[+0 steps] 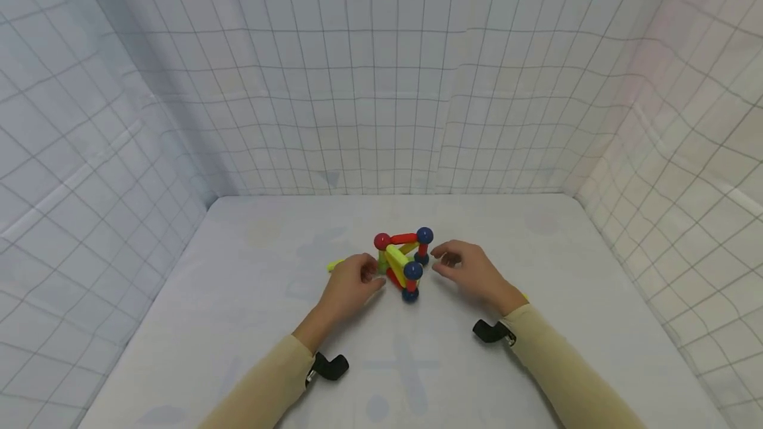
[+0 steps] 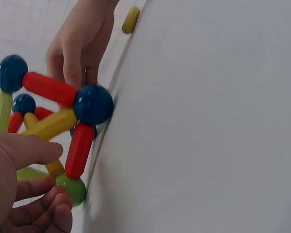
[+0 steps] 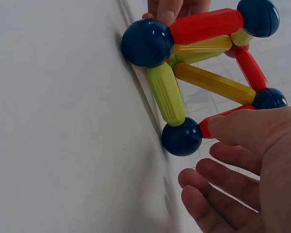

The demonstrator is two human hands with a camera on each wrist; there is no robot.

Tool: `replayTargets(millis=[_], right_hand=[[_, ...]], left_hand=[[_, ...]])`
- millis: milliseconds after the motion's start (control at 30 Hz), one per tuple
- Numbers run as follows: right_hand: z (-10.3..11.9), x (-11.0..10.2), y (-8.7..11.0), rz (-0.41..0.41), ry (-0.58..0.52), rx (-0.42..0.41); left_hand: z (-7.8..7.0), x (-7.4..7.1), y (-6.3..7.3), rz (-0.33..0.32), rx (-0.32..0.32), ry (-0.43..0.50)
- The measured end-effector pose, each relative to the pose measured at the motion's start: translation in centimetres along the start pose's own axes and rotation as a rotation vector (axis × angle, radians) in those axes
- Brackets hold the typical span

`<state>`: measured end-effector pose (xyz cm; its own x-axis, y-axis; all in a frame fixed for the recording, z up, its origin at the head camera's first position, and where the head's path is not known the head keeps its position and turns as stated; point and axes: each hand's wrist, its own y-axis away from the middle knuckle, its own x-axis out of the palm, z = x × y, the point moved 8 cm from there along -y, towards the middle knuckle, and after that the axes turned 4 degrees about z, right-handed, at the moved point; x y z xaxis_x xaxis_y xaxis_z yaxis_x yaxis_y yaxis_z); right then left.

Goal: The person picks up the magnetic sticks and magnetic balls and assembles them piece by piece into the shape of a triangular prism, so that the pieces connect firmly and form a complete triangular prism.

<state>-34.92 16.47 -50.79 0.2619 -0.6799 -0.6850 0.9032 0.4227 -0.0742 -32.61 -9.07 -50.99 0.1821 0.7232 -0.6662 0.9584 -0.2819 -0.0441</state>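
A small prism-like frame of magnetic rods and balls (image 1: 396, 257) stands on the table between the hands. Its top has a red ball (image 1: 382, 241) and two blue balls, with red, yellow and lime rods joining the corners. My left hand (image 1: 352, 282) is at its left side, fingers loosely bent and thumb apart, close to the green ball (image 2: 72, 189) at the base. On the other side is my right hand (image 1: 473, 271), fingers relaxed and spread. In the right wrist view its thumb overlaps a red rod (image 3: 205, 128) above a lower blue ball (image 3: 182, 137).
A loose yellow rod (image 1: 335, 265) lies left of the frame, partly behind the left hand. Another yellow piece (image 1: 525, 296) peeks out behind the right wrist. Grid-patterned cloth walls (image 1: 381, 85) enclose the white table (image 1: 250, 323) at the back and both sides.
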Motion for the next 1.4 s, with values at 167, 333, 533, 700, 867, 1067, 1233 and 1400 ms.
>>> replayTargets(millis=[167,333,533,700,867,1067,1233,1400], right_hand=[[-0.2,0.5,-1.6,0.063,-0.019,0.025],[-0.1,0.8,-2.9,0.064,-0.052,0.031],[-0.1,1.1,-3.2,0.075,-0.065,0.018],[-0.5,0.8,-3.0,0.080,-0.060,0.034],[-0.9,0.8,-2.4,0.079,-0.070,0.042],[-0.4,1.2,-1.7,0.088,-0.090,0.031],[0.1,1.6,-0.9,0.110,-0.100,0.048],[0.6,2.0,-0.5,0.117,-0.083,0.013]], left_hand=[[-1.6,2.3,1.2,0.147,0.018,-0.030],[-2.6,3.8,1.2,0.169,0.033,-0.052],[-2.5,4.0,0.9,0.113,0.041,-0.077],[-2.3,3.3,0.8,0.106,0.031,-0.048],[-1.3,2.6,0.6,0.116,0.027,0.033],[0.1,1.8,0.4,0.146,0.011,0.096],[0.8,0.8,0.3,0.141,-0.014,0.110],[1.1,0.2,0.3,0.122,-0.023,0.132]])
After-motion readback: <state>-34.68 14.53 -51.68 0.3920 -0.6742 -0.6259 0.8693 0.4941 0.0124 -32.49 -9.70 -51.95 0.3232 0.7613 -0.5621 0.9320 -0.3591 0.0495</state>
